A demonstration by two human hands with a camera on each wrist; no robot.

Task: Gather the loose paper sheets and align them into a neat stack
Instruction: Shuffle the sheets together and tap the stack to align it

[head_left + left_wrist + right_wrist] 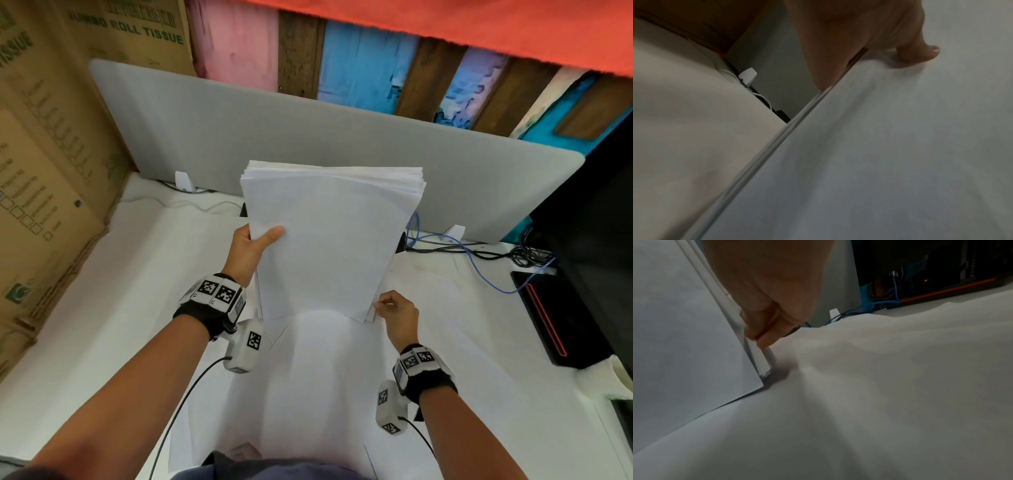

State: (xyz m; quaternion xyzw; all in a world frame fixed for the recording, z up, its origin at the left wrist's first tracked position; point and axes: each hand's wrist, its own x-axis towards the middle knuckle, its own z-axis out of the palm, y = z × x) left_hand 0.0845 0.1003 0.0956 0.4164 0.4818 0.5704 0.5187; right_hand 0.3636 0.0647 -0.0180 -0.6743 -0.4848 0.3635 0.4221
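A cardboard box (pixel 51 171) marked "JUMBO ROLL TISSUE" stands at the far left. Beside it the left hand (pixel 250 248) grips the left edge of the paper stack (pixel 329 240), thumb across the front sheet, the stack held upright on its lower edge on the white table (pixel 102 291). The right hand (pixel 397 313) pinches the stack's lower right corner with curled fingers (pixel 764 335); 1 blue cable (pixel 479 270) lies further right.

paper stack (pixel 329 240) | white, blank, many sheets | upright on its lower edge, centre of head view, leaning away | top edges fanned and uneven | more loose sheets (pixel 325 377) lying flat below it, overlapping, lower centre
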